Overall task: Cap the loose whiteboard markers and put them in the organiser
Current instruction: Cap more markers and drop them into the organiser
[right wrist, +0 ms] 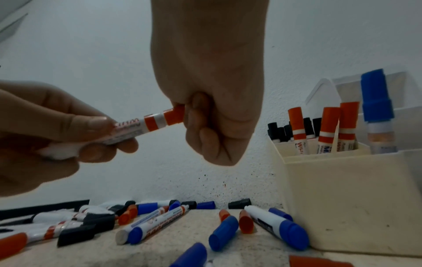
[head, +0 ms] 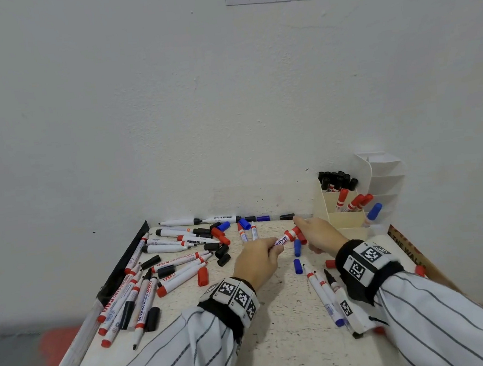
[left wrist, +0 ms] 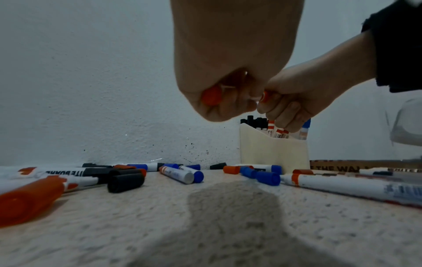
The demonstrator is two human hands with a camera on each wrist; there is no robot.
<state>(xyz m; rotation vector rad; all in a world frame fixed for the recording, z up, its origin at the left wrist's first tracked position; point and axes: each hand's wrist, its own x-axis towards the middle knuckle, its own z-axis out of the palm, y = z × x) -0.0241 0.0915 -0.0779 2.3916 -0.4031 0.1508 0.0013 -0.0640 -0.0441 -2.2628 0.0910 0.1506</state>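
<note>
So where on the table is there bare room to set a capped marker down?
Bare speckled tabletop lies near the front edge, between the two striped sleeves. The left side is crowded with loose red and black markers; caps and markers also litter the strip beside the cream plastic organiser.

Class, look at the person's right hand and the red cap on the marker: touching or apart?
Touching. The right wrist view shows the right hand with fingers curled round the red cap on the marker.
</note>
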